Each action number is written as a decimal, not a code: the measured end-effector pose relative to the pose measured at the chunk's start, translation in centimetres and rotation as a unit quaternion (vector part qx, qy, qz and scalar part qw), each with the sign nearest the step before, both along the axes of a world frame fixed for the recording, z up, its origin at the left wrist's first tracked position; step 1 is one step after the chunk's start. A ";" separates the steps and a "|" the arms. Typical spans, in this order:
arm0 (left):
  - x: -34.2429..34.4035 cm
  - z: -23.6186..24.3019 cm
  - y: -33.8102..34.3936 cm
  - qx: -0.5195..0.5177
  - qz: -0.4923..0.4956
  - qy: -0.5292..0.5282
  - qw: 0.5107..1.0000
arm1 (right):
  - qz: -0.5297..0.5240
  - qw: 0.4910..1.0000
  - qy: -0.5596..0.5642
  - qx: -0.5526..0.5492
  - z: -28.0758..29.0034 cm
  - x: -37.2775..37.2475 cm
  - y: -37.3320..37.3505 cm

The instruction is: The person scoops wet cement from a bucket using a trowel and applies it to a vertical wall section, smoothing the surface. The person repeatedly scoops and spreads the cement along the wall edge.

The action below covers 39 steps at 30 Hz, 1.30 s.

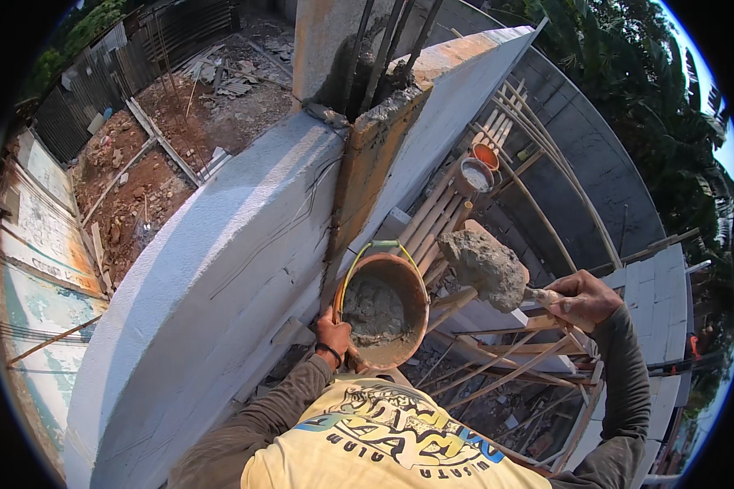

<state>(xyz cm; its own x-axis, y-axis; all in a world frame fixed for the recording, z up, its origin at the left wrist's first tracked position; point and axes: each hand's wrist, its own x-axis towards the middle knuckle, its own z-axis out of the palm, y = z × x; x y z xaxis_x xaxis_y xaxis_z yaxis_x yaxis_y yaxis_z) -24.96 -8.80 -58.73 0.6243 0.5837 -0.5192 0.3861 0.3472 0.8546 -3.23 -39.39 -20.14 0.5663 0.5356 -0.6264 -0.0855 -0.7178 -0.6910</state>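
Observation:
My left hand (pixel 333 336) grips the left side of an orange-brown bucket (pixel 422 303), which has a yellow wire handle with a green grip. Grey wet mortar (pixel 373 310) partly fills it. To the right of the bucket, my right hand (pixel 583 300) is closed round the handle of a trowel (pixel 540 296). A thick heap of mortar (pixel 485 265) covers most of the trowel's blade. Just beyond the bucket stands a column form (pixel 375 155) of rusty-edged boards, with steel bars (pixel 383 65) rising from it and rough mortar round its top.
A pale block wall (pixel 245 220) runs on both sides of the column. Bamboo poles (pixel 444 212) form scaffolding to the right, with two more buckets (pixel 475 175) on them. Far below lie red soil and rubble (pixel 139 179); timber props (pixel 514 371) stand at lower right.

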 end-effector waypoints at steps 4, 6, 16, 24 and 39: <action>-1.2 0.0 -0.3 0.019 -0.004 0.012 1.000 | -0.019 0.996 -0.082 -0.021 12.8 1.8 3.9; -2.3 0.8 -0.1 0.009 -0.010 0.052 0.999 | -0.002 0.990 -0.126 -0.056 18.1 2.9 8.3; -4.3 1.9 -0.5 -0.052 0.050 0.089 0.993 | 0.167 0.853 -0.219 -0.444 24.2 2.7 38.2; -3.0 -6.3 -1.1 -0.015 0.013 0.076 0.997 | 0.177 0.932 -0.279 -0.147 24.7 3.6 22.4; 0.5 -0.7 0.9 0.001 -0.046 0.045 0.998 | 0.244 0.894 -0.309 -0.215 -24.2 -5.1 6.7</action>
<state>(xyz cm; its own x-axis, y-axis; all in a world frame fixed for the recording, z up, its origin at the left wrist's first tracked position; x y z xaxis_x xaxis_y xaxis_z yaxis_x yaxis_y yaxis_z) -24.48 -7.90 -59.44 0.6261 0.5273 -0.5744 0.4917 0.3048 0.8157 -8.32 -32.72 -44.38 0.6404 0.5981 -0.4818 0.6126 -0.7762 -0.1492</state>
